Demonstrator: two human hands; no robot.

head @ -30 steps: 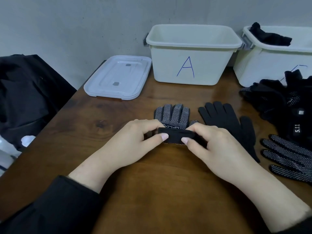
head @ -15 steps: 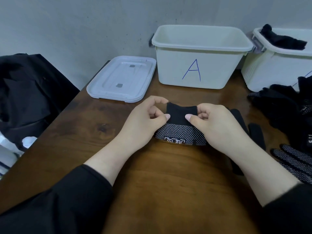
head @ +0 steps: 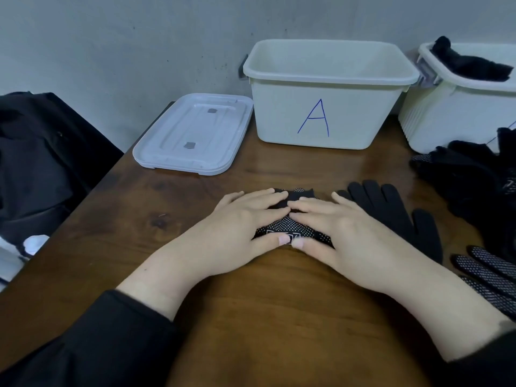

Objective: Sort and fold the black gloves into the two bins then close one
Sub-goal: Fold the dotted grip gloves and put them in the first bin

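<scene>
A folded black glove with white dots (head: 290, 229) lies on the wooden table (head: 251, 317). My left hand (head: 245, 222) and my right hand (head: 335, 224) lie flat on it side by side, fingers straight, pressing it down, thumbs touching at its near edge. A plain black glove (head: 391, 210) lies flat just right of my right hand. The white bin marked A (head: 326, 93) stands open behind. A second white bin (head: 460, 101) at the back right has black gloves in it. The loose lid (head: 192, 135) lies left of bin A.
A heap of black gloves (head: 474, 180) sits at the right edge, with dotted gloves (head: 491, 275) nearer me. A dark garment (head: 36, 163) is draped left of the table. The grey wall stands right behind the bins.
Both hands let go of the cuff they were pinching and folding over, and now press flat on the folded dotted glove.
</scene>
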